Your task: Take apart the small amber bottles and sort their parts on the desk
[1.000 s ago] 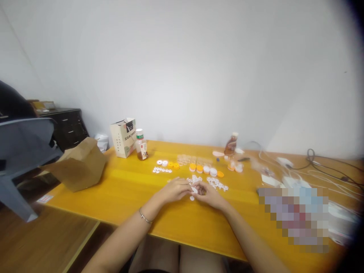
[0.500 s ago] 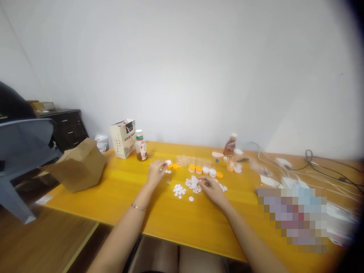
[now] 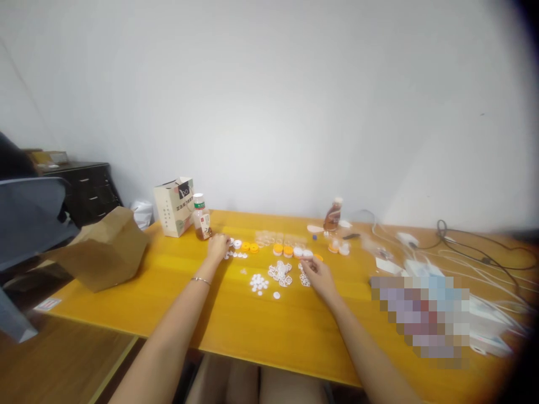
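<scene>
My left hand [image 3: 218, 247] is at the left end of a row of small round caps, its fingers closed on a white cap [image 3: 231, 242]. Beside it sit another white cap [image 3: 238, 244] and two orange caps [image 3: 250, 247]. A short line of small white pieces [image 3: 240, 255] lies just in front. My right hand [image 3: 316, 271] has its fingers drawn together at the near side of two white caps [image 3: 302, 253]; what they pinch is hidden. Left of it are two orange-topped caps [image 3: 283, 250], a pile of white openwork discs [image 3: 280, 272] and several small white discs [image 3: 259, 283].
Clear round cups [image 3: 280, 238] stand behind the caps. A labelled bottle [image 3: 201, 217] and a paper bag [image 3: 174, 207] are at back left, a brown bag [image 3: 112, 249] at left. Another bottle [image 3: 333, 215], cables [image 3: 475, 252] and a blurred-out patch [image 3: 421, 320] are on the right.
My left hand has moved left along the cap row. My right hand has moved from the openwork discs to the right, up to the white caps. The view has shifted slightly.
</scene>
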`<action>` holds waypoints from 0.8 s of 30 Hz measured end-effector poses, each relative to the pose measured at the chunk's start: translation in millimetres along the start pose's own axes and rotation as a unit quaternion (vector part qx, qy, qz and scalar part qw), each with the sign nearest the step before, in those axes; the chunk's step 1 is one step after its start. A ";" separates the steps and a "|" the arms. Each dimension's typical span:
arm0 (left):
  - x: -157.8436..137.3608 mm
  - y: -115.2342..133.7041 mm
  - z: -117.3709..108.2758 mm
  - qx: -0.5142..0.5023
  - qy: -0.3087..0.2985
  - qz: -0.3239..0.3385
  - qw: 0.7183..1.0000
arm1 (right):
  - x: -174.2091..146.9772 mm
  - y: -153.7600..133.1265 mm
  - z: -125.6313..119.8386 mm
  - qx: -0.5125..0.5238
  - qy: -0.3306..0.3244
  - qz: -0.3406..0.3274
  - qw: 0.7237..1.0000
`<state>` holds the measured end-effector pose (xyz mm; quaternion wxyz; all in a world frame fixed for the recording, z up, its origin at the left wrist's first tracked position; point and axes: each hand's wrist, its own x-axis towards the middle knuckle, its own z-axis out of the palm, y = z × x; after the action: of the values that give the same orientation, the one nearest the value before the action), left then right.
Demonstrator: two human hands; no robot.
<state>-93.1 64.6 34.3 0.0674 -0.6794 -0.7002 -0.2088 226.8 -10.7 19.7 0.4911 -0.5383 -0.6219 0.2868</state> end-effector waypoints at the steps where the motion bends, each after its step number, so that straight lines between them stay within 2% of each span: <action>1: 0.2 0.2 0.5 0.005 -0.004 0.000 1.000 | 0.2 0.2 -0.5 -0.003 0.004 0.001 1.000; 11: -9.0 4.1 -8.0 -0.007 -0.007 0.020 1.000 | 3.0 3.2 -4.5 -0.016 0.024 -0.003 1.000; 13: -13.7 11.3 -11.8 -0.024 -0.007 0.045 0.999 | 6.1 6.7 -9.6 -0.020 0.051 -0.002 0.998; 16: -26.2 28.9 -18.6 -0.060 -0.028 0.111 0.992 | 14.9 14.2 -21.5 -0.040 0.127 -0.006 0.991; 19: -47.4 50.9 -26.2 -0.110 -0.080 0.213 0.968 | 30.2 25.6 -36.4 -0.099 0.219 0.000 0.971; 21: -64.2 65.4 -30.1 -0.184 -0.128 0.321 0.920 | 43.1 35.4 -46.1 -0.166 0.276 0.016 0.947; 23: -79.9 78.0 -31.6 -0.216 -0.164 0.383 0.883 | 56.5 46.0 -54.4 -0.207 0.298 0.044 0.931; 24: -86.6 83.4 -31.3 -0.222 -0.171 0.398 0.874 | 62.8 51.3 -57.7 -0.219 0.301 0.058 0.926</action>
<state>-11.5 -28.2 46.6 -0.1290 -0.9226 -0.3068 -0.1951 303.7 52.2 13.6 0.5080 -0.7283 -0.4598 -0.0044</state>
